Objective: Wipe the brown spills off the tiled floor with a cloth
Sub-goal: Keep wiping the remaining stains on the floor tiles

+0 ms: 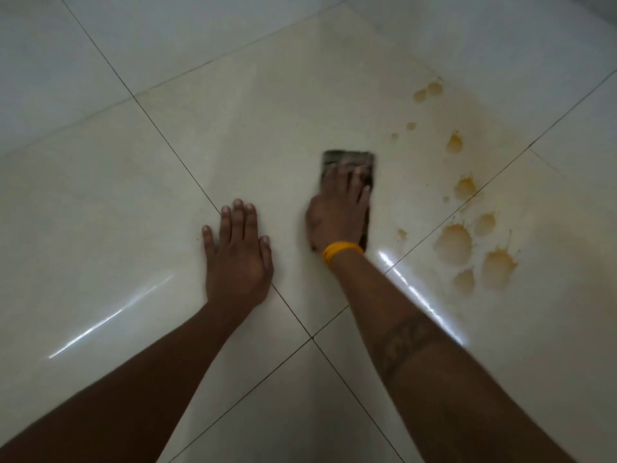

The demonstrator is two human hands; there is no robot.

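Observation:
A dark folded cloth (349, 158) lies flat on the pale tiled floor (267, 111), blurred by motion. My right hand (337, 208) presses down on it with fingers spread; a yellow band circles that wrist. My left hand (238, 252) rests flat on the tile to the left, fingers apart, holding nothing. Several brown spills (454, 243) spread to the right of the cloth, from small drops at the far right (434, 88) down to larger splats near my right forearm. The cloth sits apart from the spills, left of them.
Dark grout lines (187, 168) cross the floor diagonally and meet between my forearms. Bright light glare streaks the tiles at left and just right of my right wrist. A faint brownish film covers the tile around the upper drops.

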